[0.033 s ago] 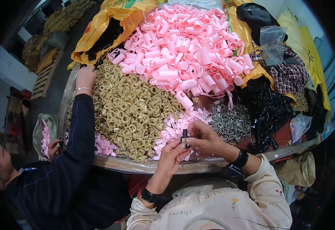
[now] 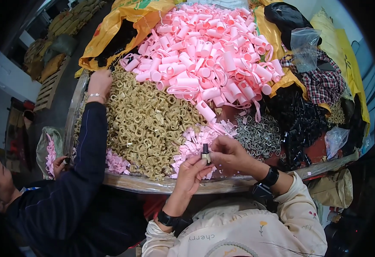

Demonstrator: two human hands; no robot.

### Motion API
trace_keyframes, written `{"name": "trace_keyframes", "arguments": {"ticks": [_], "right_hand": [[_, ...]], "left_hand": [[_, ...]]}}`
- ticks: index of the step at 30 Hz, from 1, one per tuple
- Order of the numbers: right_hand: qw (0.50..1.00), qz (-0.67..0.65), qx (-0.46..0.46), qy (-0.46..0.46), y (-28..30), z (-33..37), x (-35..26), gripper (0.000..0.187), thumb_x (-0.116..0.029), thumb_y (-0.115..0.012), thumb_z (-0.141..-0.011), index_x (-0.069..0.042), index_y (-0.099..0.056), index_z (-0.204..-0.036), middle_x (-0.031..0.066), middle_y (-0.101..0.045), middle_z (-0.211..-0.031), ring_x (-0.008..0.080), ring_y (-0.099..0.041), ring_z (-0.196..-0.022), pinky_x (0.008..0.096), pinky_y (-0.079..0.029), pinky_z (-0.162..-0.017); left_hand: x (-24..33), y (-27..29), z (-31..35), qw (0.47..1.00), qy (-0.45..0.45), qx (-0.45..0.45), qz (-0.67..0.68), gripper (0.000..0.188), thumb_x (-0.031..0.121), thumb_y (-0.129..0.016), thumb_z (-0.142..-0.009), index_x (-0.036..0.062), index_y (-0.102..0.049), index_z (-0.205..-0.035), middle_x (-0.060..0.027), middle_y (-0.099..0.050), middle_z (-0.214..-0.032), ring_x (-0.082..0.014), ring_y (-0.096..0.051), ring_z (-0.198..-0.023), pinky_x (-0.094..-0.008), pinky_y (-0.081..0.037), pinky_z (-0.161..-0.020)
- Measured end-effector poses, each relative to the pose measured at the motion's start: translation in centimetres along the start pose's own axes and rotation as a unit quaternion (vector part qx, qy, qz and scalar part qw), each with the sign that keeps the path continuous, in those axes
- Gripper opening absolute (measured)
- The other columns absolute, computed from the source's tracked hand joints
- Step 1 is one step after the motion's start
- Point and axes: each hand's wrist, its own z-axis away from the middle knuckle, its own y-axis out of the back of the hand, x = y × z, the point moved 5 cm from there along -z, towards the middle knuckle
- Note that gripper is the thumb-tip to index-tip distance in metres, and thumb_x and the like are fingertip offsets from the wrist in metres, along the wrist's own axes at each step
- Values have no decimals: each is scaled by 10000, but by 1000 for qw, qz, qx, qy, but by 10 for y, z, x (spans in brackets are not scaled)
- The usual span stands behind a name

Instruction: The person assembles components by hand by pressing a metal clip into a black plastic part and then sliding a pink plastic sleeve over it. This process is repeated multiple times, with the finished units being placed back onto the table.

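Over the table's near edge, my left hand (image 2: 191,172) pinches a small black plastic piece with a gold-coloured fitting (image 2: 205,155) between thumb and fingers. The piece stands upright, its narrow black end pointing up. My right hand (image 2: 229,155) is closed at the piece's right side, thumb and index finger pressed together at it. Its fingertips partly cover the piece, so its exact kind is not plain. Just beyond both hands lies a heap of small pink strips (image 2: 192,143). Left of it spreads a large pile of gold-coloured ring fittings (image 2: 149,124).
Pink cylindrical holders with straps (image 2: 213,55) are heaped at the back. Metal rings (image 2: 258,135) and black plastic parts (image 2: 299,122) lie to the right. A co-worker's hand (image 2: 99,83) reaches into the far left of the gold pile, beside a yellow sack (image 2: 97,47). A wooden rim (image 2: 153,185) borders the table.
The black piece has shifted slightly left and tilted a little in my fingers, showing more of its gold fitting. The co-worker's hand at the far left has turned and moved slightly.
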Motion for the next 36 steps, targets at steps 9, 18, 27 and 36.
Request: {"name": "trace_keyframes", "arguments": {"ticks": [9,18,27,36], "right_hand": [[785,536,28,310,-1,9,17,80,-108,-544,-667,-41,-499,-671,68,-475,-635,229,-504,-560,318,-426,-528],[999,36,12,27,4,7,20,138,-110,-548,-776,-11,-516,-685,-1,-463,-599,69,-432,-533,242,-358,-458],[1000,-8,24,8,-11,17,9,164,-148,-556,-801,1,-527,-739,-17,-427,-562,39,-371,-511,206,-319,-444],[916,255,128,281,-10,21,-27,208,-120,-661,-663,-44,-568,-833,53,-480,-797,153,-446,-651,252,-366,-596]], "left_hand": [[27,19,-7,960,-170,109,-192,211,-4,-567,-738,-30,-551,-946,-76,-597,-804,-120,-581,-670,-226,-499,-611],[20,8,-2,977,-139,90,-137,252,-28,-590,-722,-26,-548,-971,-64,-593,-813,-98,-566,-692,-198,-471,-624],[11,-10,0,990,-102,47,-86,251,-3,-588,-740,-26,-544,-986,-66,-585,-860,-88,-560,-722,-180,-463,-624],[0,-1,0,995,-34,4,-91,244,84,-484,-831,-31,-492,-1046,-71,-572,-861,-127,-578,-756,-202,-497,-661]]}}
